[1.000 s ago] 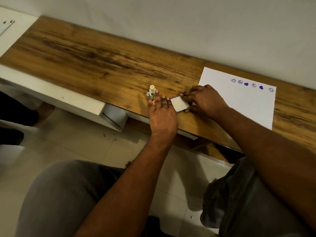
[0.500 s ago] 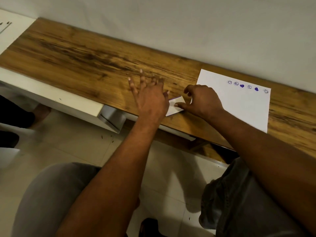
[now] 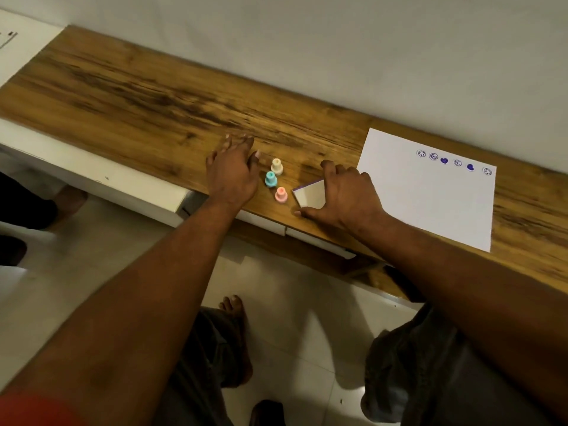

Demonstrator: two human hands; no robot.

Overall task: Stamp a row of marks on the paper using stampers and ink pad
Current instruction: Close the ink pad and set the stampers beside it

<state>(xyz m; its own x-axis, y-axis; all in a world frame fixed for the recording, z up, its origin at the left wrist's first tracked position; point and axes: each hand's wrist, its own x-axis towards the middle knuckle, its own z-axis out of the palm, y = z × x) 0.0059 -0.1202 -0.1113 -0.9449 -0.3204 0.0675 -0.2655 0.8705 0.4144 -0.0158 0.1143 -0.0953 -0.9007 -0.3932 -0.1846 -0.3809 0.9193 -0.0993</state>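
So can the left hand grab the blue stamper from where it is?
Probably yes. The left hand is open and holds nothing, and the blue stamper stands right beside it with nothing between. The right hand holds the ink pad, out of the way.

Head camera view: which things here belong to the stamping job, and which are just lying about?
For the job: cream stamper, teal stamper, pink stamper, ink pad held by the right hand, paper with six marks.
Lying about: white counter at far left, dark shapes on the floor, too dim to identify.
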